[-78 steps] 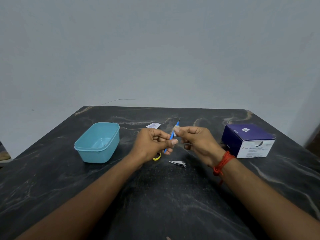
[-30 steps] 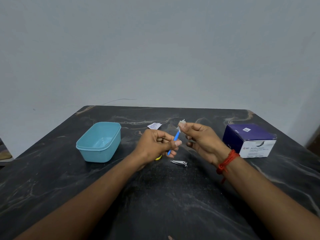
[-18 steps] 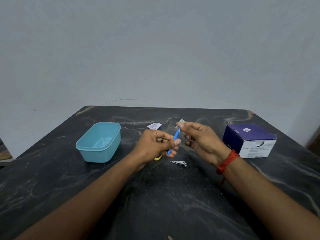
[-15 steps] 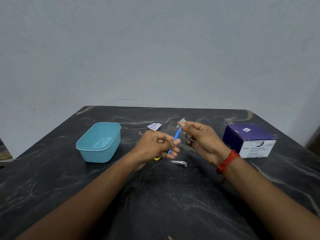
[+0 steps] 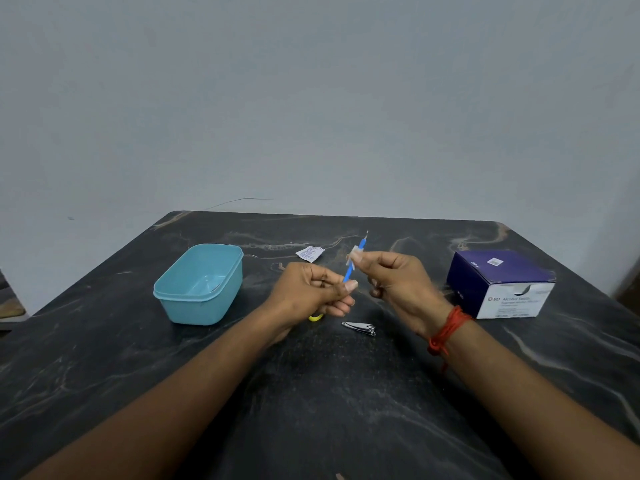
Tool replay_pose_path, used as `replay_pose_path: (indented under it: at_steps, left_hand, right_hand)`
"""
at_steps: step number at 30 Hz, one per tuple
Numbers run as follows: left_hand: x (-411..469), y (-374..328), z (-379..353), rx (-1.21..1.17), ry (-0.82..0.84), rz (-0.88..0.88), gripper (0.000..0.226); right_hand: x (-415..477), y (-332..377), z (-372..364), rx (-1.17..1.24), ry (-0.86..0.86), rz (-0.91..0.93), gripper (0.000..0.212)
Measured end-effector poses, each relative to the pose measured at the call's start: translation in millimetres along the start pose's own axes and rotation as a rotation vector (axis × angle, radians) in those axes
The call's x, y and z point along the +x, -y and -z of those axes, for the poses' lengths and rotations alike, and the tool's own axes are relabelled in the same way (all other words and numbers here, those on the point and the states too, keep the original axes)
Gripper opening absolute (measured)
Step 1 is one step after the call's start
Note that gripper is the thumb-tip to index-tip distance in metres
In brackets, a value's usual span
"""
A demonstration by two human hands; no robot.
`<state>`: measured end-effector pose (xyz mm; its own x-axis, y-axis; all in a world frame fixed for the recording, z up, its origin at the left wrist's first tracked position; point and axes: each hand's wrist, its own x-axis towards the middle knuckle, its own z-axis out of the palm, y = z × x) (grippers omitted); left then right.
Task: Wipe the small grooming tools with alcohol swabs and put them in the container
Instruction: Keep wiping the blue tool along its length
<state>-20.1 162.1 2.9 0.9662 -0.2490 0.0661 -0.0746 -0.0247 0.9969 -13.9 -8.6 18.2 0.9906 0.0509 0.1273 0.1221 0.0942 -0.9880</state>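
Note:
My left hand (image 5: 311,292) grips the lower end of a thin blue grooming tool (image 5: 349,271), which points up and away with its metal tip free. My right hand (image 5: 394,282) pinches a small white alcohol swab (image 5: 353,255) around the tool's middle. A silver nail clipper (image 5: 359,328) lies on the table just below my hands. A yellow item (image 5: 316,318) peeks out under my left hand, mostly hidden. The light blue container (image 5: 199,284) stands open to the left.
A purple and white box of alcohol swabs (image 5: 502,284) sits on the right of the dark marble table (image 5: 311,410). A torn swab wrapper (image 5: 310,253) lies behind my hands. A grey wall rises behind the table's far edge.
The swab in my right hand has slid down from the tool's tip to its middle, leaving the metal tip bare. My left hand keeps its grip on the tool.

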Motion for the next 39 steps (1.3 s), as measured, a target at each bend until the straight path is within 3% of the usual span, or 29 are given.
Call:
replay_pose_path:
  at_steps: [8,13,19,25,39]
  left_hand:
    - [-0.3,-3.0,-5.8,0.006,-0.003,-0.017,0.021]
    - [-0.1,-1.5,-2.2,-0.005,-0.027,-0.036,0.019]
    - [-1.3,-3.6,-6.7,0.010,-0.016,-0.045,0.023]
    - [-1.5,-1.6,-5.1,0.019,-0.025,-0.042,0.019]
    - [-1.1,0.7,-10.9,0.023,-0.092,-0.066,0.020]
  right_hand:
    - [1.3,2.6,2.3,0.009,-0.142,0.063,0.019]
    - [-2.4,1.8,-2.0,-0.007,-0.061,-0.005,0.030]
    - [-2.0,7.2,2.2,0.000,-0.116,0.026,0.015]
    - [-3.9,7.7,2.3,0.007,-0.038,-0.054,0.029]
    - [1.1,3.6,4.1,-0.008,-0.122,0.014,0.026]
